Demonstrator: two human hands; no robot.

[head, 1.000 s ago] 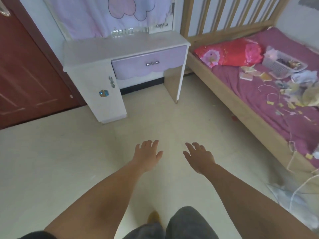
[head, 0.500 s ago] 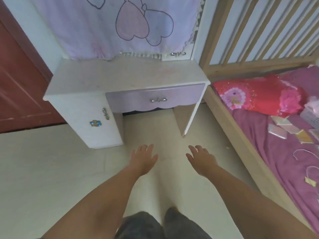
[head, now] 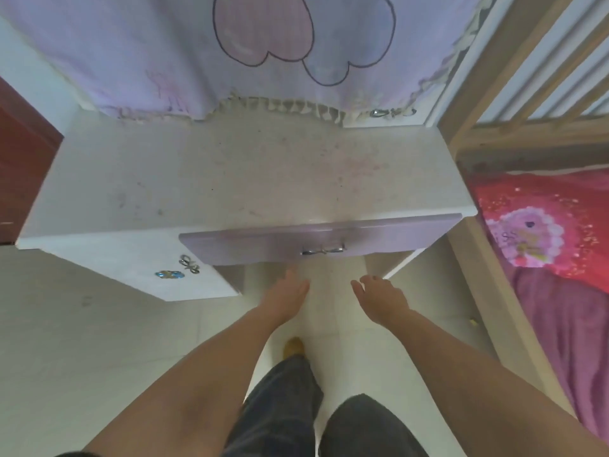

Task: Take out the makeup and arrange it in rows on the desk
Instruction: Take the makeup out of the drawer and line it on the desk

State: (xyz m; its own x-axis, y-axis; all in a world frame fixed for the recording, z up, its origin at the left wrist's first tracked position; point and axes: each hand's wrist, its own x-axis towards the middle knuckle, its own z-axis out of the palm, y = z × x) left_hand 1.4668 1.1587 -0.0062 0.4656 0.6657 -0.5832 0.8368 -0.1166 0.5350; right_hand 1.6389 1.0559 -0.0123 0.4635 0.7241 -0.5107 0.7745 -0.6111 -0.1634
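- Both hands reach forward over the floor, left hand point(head: 286, 295) and right hand point(head: 379, 297) apart, fingers loose, holding nothing.
- Just beyond them, the lilac drawer point(head: 321, 240) with its metal handle point(head: 323, 249) sits closed.
- Above it lies the white desk point(head: 211, 179); no makeup shows anywhere.
- Behind hangs a heart-printed cloth point(head: 230, 54).

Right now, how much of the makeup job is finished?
Nothing is done yet: no makeup sits on the desk top. The purple drawer looks shut. Both hands, left hand and right hand, are open just below it, holding nothing. Opening, taking out and lining up are all left.
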